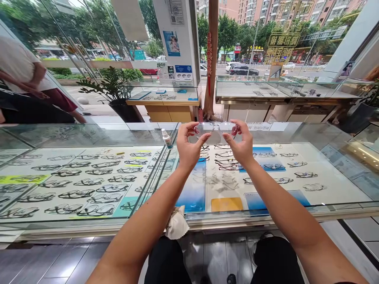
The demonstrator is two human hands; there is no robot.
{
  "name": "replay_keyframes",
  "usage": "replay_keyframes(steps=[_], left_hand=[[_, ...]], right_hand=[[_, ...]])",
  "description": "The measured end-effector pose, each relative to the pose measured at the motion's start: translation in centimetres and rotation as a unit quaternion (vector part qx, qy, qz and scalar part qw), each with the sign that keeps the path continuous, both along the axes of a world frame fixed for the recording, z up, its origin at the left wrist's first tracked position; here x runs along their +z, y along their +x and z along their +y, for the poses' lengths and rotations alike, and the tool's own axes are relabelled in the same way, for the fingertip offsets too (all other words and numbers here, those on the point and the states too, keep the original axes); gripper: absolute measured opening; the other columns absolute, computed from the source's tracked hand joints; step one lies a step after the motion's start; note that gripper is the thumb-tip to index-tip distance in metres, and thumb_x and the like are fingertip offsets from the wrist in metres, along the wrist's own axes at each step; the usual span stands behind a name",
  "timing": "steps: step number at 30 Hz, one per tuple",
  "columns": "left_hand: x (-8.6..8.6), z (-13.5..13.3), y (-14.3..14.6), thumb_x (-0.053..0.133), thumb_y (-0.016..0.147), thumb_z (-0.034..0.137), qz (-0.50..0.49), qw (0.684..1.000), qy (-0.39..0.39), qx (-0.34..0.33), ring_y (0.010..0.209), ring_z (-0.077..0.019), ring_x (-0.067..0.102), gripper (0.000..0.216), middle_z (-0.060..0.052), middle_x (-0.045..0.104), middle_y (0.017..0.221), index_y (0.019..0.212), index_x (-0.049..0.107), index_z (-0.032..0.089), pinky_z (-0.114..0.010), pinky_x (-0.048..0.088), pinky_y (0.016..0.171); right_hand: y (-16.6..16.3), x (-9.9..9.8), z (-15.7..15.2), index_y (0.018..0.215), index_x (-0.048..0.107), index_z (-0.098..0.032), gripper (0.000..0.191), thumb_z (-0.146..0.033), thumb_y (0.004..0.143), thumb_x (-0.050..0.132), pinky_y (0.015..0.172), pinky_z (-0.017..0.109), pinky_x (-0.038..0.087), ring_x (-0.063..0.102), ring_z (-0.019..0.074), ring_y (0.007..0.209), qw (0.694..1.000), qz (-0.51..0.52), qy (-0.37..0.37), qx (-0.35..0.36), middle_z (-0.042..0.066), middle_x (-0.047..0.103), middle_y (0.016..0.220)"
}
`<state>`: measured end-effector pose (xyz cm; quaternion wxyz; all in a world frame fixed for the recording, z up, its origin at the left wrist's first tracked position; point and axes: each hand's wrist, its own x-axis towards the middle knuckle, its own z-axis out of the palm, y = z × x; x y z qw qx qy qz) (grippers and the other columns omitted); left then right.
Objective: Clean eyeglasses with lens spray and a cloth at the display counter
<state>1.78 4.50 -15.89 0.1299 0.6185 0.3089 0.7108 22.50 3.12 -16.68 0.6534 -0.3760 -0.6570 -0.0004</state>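
Observation:
A pair of thin-rimmed eyeglasses (205, 128) is held up level above the glass counter, with clear lenses facing me. My left hand (189, 144) pinches its left side between thumb and fingers. The right side is gripped the same way by my right hand (242, 142). Left of my left hand, a small white spray bottle (167, 139) stands on the glass top. A cream cleaning cloth (177, 225) hangs over the counter's near edge, beneath my left forearm.
Inside the glass display counter (334, 173) lie many rows of eyeglass frames (77, 193), blue cards and a yellow cloth (226, 204). Farther off stand another display case (173, 103), a potted plant (118, 94) and a wooden post (211, 59). A person (35, 79) is at the far left.

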Motion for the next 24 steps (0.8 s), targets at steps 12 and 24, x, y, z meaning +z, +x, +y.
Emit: replay_keyframes(steps=[12,24], left_hand=[[0.08,-0.33,0.04,0.093,0.087,0.062,0.023,0.999,0.031,0.034,0.097,-0.0202,0.069,0.053,-0.006,0.072,0.113,0.122,0.074,0.027,-0.037,0.052,0.085],[0.2,-0.48,0.13,0.086,0.089,0.071,0.035,0.994,0.045,0.098,0.103,-0.0232,0.065,0.055,-0.007,0.071,0.115,0.122,0.075,0.028,-0.038,0.051,0.085]], right_hand=[[-0.79,-0.5,-0.04,0.126,0.059,-0.031,0.054,-0.074,0.098,0.075,0.099,0.05,0.053,0.071,0.025,0.101,0.998,0.052,-0.02,0.017,0.003,0.075,0.107],[-0.68,-0.03,-0.36,0.13,0.067,-0.033,0.046,-0.069,0.102,0.072,0.093,0.049,0.059,0.068,0.0265,0.104,0.999,0.021,0.023,-0.023,0.006,0.072,0.115]])
